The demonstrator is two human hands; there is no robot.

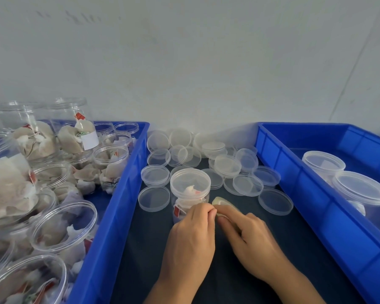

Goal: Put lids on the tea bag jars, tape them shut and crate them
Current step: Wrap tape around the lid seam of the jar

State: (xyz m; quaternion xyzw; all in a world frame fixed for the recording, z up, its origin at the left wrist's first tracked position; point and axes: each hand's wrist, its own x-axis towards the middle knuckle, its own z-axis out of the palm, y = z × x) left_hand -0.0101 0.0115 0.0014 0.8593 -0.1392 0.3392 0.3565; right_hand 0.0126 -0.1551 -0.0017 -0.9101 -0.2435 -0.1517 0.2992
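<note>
Fingertips of my left hand (190, 233) and right hand (248, 233) pinched a clear tape roll (222, 204), mostly hidden, beside the lidded clear plastic jar (190, 187).

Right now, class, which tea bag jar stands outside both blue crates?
The lidded jar on the dark mat between the crates, just beyond the hands; every other jar sits inside a crate.

Both hands (190, 233) (249, 233) at a tape roll (221, 202) beside a lidded jar (190, 189), lids (226, 165) behind.

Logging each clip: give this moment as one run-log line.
stage: taping | lidded jar on mat | left hand pinches tape end | right hand holds tape roll | right crate: two lidded jars
</note>
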